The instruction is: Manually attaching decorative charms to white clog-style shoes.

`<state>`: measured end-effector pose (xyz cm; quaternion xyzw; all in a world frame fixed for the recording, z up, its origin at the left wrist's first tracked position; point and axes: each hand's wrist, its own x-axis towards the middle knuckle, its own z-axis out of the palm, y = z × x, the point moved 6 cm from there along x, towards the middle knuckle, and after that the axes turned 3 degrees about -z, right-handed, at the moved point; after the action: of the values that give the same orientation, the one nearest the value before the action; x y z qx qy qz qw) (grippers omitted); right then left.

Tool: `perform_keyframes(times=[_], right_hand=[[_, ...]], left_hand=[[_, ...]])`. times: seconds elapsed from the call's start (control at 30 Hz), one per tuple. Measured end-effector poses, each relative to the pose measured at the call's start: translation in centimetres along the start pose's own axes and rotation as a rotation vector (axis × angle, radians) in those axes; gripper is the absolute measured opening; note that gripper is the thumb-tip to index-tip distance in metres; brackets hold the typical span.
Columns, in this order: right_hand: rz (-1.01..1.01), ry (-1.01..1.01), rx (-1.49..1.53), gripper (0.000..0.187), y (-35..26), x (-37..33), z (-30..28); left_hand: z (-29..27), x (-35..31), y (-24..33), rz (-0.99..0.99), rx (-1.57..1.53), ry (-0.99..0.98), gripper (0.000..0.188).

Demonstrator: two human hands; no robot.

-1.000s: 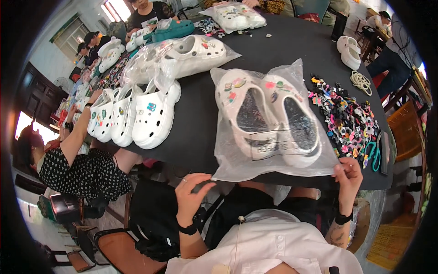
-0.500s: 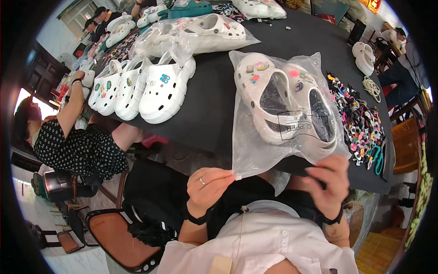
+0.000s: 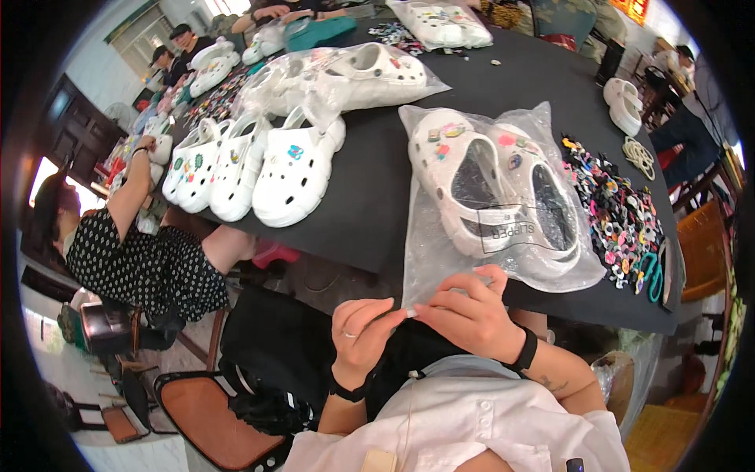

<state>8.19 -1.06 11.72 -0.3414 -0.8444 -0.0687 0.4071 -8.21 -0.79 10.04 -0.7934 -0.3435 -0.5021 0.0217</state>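
Note:
A clear plastic zip bag (image 3: 425, 267) lies near the table's front edge. Inside it is a pair of white clogs (image 3: 448, 169) with colourful charms on their tops. At the bag's near left corner, my left hand (image 3: 360, 334) pinches the edge between thumb and fingers. My right hand (image 3: 469, 318) has come up against it and pinches the small white zip slider (image 3: 410, 312) at the same corner. The fingertips of both hands nearly touch. Part of the bag's open side is covered by my right hand.
White charm-decorated clogs (image 3: 295, 177) stand at the left, before bagged clogs (image 3: 354, 82). Piled charms (image 3: 617, 212), teal-handled scissors (image 3: 650, 275) and a cord coil (image 3: 638, 157) lie right. A co-worker (image 3: 134, 244) sits left; an orange-brown chair (image 3: 208, 409) stands lower left.
My right hand has moved left from the bag's near right side to the corner where my left hand pinches. The view has shifted slightly.

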Motion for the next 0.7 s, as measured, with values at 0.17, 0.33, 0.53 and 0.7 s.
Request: perform_keyframes(times=[0.17,0.33,0.53,0.7], right_hand=[[0.041,0.045,0.026,0.027,0.3,0.1,-0.3],[0.029,0.043,0.059,0.025,0.7,-0.3,0.4],[0.061,0.085,0.005,0.023,0.6,-1.7,-0.1],[0.083,0.109,-0.134,0.021,1.3,-3.2,-1.8]], left_hand=[[0.3,0.0,-0.7,0.0,0.042,0.017,0.021],[0.3,-0.4,-1.5,-0.053,0.07,-0.014,0.013],[0.7,-1.8,-2.6,-0.052,0.114,-0.035,0.007],[0.8,-2.6,-4.0,-0.072,0.197,0.015,0.009]])
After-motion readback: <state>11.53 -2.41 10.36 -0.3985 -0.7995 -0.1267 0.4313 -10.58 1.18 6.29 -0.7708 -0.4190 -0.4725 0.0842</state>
